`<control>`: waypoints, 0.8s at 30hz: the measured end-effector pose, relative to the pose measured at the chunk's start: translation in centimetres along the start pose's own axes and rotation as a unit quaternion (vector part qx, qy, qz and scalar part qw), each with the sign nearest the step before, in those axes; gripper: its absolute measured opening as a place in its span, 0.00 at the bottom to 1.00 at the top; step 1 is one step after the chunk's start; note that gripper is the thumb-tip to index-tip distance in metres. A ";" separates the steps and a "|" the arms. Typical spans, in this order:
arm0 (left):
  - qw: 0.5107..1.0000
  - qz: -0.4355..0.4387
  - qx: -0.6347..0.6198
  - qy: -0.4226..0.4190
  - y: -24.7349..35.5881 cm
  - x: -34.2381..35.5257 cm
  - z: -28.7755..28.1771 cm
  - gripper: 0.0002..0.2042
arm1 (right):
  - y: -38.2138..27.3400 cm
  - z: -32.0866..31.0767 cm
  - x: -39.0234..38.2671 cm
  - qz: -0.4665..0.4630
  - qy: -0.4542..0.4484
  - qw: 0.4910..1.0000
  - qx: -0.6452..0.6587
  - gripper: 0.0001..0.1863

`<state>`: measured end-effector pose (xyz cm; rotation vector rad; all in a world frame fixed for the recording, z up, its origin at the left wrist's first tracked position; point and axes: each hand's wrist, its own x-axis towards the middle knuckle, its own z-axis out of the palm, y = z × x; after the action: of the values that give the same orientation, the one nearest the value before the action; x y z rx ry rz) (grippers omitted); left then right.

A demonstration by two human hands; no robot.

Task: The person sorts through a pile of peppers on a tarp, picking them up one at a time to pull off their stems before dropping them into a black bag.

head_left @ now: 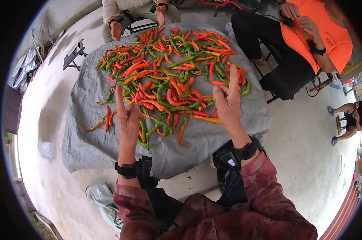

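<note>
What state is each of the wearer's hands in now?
Left hand: open by the peppers, nothing seen held.
Right hand: also open by the peppers, nothing seen held.

Head cam, left fisheye of the pair, is looking steeply down from the wearer's head. It's sitting close, above the near edge of the grey sheet [89,144], facing over the peppers [139,75] toward the far edge, catching floor [309,148] past both sides.
</note>
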<state>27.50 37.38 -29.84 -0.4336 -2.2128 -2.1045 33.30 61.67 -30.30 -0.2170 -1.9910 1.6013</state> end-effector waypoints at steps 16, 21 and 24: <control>0.918 0.045 0.369 -0.134 -2.7 -2.2 3.8 0.13 | -0.2 2.3 -1.7 -0.031 -0.207 0.969 -0.133 0.10; 0.971 -0.160 -0.129 -0.120 -1.9 -1.6 2.4 0.12 | -0.1 3.4 -2.7 -0.043 -0.224 0.967 -0.116 0.08; 0.928 -0.196 -0.295 -0.116 -1.8 -1.8 2.3 0.12 | 0.4 4.2 -3.4 -0.051 -0.239 0.967 -0.073 0.08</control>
<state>29.12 39.30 -32.16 -0.2866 -1.8357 -3.0945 33.83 56.63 -32.33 0.2385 -2.4381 1.5462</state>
